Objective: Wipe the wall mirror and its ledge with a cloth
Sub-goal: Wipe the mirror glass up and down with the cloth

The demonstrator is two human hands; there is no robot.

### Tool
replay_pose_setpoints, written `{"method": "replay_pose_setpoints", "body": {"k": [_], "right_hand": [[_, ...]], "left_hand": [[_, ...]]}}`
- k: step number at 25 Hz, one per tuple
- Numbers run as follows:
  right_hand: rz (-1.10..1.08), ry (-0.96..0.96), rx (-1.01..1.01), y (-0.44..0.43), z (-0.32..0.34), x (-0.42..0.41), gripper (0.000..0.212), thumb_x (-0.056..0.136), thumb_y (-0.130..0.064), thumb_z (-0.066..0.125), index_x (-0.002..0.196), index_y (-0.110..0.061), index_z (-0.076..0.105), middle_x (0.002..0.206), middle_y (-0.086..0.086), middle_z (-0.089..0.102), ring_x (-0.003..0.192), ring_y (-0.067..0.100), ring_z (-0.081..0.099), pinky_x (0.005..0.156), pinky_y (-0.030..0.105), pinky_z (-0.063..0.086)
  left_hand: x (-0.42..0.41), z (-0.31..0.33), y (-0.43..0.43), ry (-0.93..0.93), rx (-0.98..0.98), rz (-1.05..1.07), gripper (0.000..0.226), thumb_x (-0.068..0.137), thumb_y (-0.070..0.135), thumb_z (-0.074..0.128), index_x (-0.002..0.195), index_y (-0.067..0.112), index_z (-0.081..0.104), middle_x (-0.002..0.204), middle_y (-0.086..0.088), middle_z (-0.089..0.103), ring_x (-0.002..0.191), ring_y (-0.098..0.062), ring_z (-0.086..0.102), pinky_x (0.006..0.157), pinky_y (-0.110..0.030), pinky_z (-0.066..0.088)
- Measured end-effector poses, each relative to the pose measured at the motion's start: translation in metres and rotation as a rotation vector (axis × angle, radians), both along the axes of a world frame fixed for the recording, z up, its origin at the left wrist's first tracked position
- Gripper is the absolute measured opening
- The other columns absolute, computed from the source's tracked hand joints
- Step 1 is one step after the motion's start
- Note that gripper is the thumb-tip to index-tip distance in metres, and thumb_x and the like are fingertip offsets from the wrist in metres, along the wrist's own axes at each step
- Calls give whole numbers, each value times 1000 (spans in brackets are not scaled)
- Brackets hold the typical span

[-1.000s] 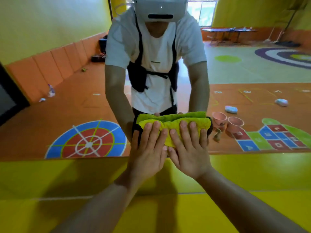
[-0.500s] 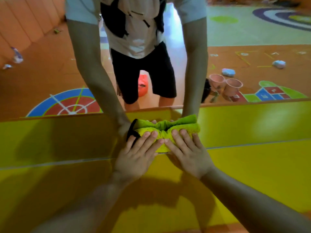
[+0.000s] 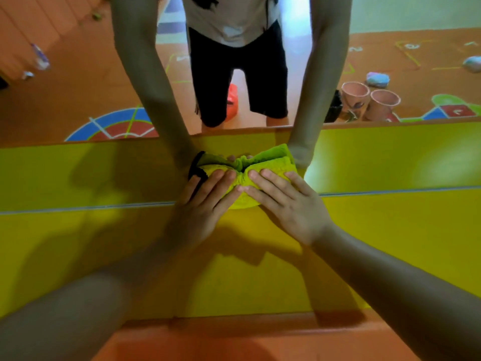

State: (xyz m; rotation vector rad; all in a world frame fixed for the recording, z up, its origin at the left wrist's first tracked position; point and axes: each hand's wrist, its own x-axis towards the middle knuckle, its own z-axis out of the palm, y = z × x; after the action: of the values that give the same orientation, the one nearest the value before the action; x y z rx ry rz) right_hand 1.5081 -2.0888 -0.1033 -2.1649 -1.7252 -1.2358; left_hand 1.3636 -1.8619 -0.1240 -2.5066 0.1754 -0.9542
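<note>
Mirror (image 3: 78, 95) — pink cups (image 3: 355, 96), perhaps a bottle (image 3: 40, 57)

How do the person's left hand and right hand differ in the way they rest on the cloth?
The left hand rests at the black-trimmed end of the cloth; the right hand lies on its plain yellow-green end. The left hand's fingers angle up and right; the right hand's angle up and left. Both press the cloth with straight fingers, side by side.
</note>
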Motion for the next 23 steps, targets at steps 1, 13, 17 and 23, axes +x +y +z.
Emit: {"method": "replay_pose_setpoints", "body": {"k": [1, 13, 17, 23], "right_hand": [[4, 9, -10, -7, 0, 4, 54, 106, -18, 49, 158, -26, 36, 166, -5, 26, 153, 11, 24, 125, 35, 15], [-143, -130, -34, -71, 61, 49, 57, 106, -14, 33, 162, -23, 25, 170, 0, 18, 156, 18, 16, 126, 41, 13], [-140, -182, 4, -73, 147, 58, 65, 99, -13, 40, 162, -23, 26, 170, 2, 18, 157, 20, 17, 125, 44, 17], [-110, -208, 106, -70, 356, 70, 72, 93, -17, 48, 161, -16, 26, 169, 7, 21, 156, 26, 21, 122, 51, 24]], "left_hand": [[4, 0, -8, -9, -14, -1, 89, 94, 27, 70, 164, 22, 14, 173, -5, 5, 159, -24, 5, 126, -47, 8], [63, 70, -79, -123, -184, -79, 83, 86, 11, 69, 159, 29, 33, 171, 7, 13, 158, -14, 11, 127, -40, 7], [70, 164, -86, -184, -183, -89, 73, 88, 19, 64, 156, 30, 40, 167, 2, 28, 156, -16, 21, 125, -41, 14], [81, 368, -91, -286, -106, 5, 84, 85, 31, 53, 162, 18, 24, 171, -5, 18, 158, -24, 15, 126, -50, 15]]}}
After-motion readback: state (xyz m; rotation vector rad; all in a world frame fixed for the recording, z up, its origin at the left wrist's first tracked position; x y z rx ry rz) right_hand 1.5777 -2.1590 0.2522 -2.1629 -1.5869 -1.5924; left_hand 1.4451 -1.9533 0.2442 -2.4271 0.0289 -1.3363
